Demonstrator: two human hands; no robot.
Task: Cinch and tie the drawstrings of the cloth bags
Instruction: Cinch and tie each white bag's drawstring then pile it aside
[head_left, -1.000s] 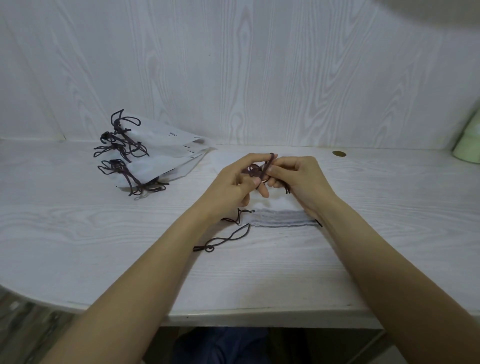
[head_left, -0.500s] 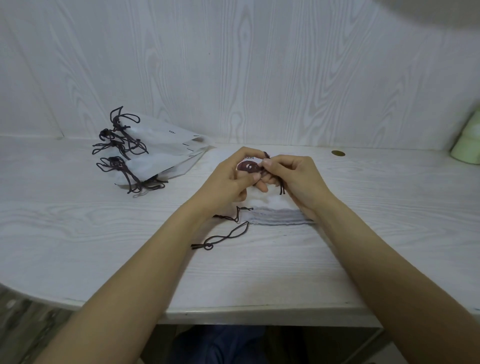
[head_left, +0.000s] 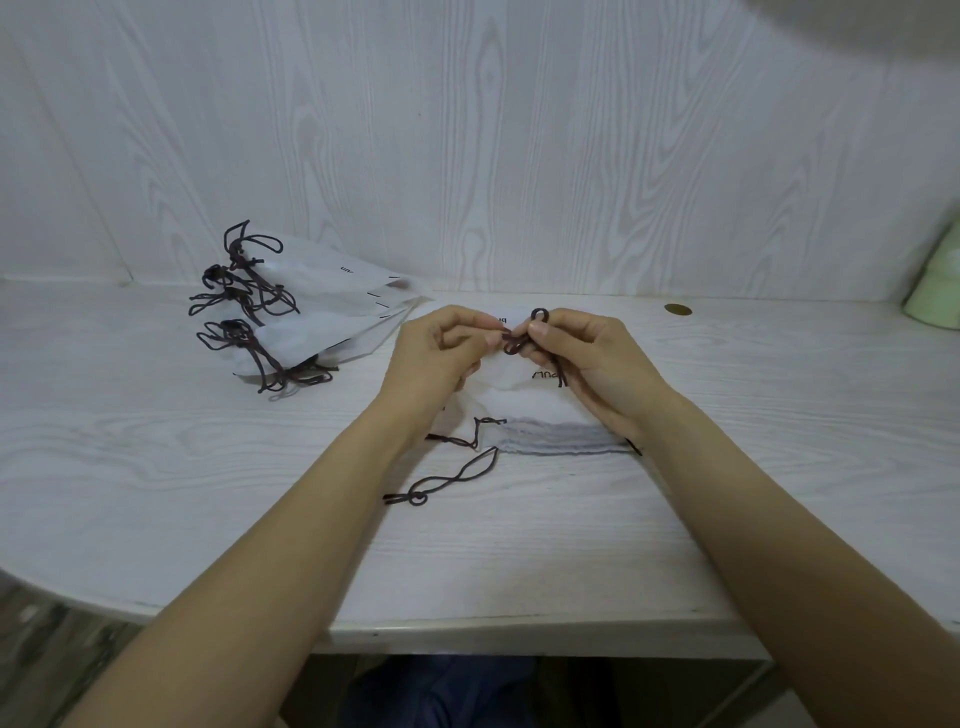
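While the pile of tied cloth bags (head_left: 311, 317) sits at the far left of the white table (head_left: 156, 467) with its dark bows bunched toward the left edge, the work goes on in the middle. Just right of that pile, the left hand (head_left: 436, 358) is curled, its thumb and forefinger pinching 1 side of the dark drawstring (head_left: 522, 340). A slack cord end (head_left: 447, 480) from the stack lies on the table below that wrist, untouched.

Against the frames of 1 second and half a second ago, the cord between the 2 hands has changed shape — a small upright loop now stands clear above the fingertips, where before it was a tangle pressed between them. I judge the knot or bow on the top bag (head_left: 519, 379) is being formed, not yet pulled tight.

That bag is lifted slightly off the stack of untied bags (head_left: 550, 441), which lies flat under both wrists. On the other side of the loop, the right hand (head_left: 587, 358) pinches the loop's base between thumb and forefinger, its other fingers curled below.

Farther right — a small brass disc (head_left: 678, 310) lies on the table, and a pale green object (head_left: 935, 296) is cut off by the frame edge.
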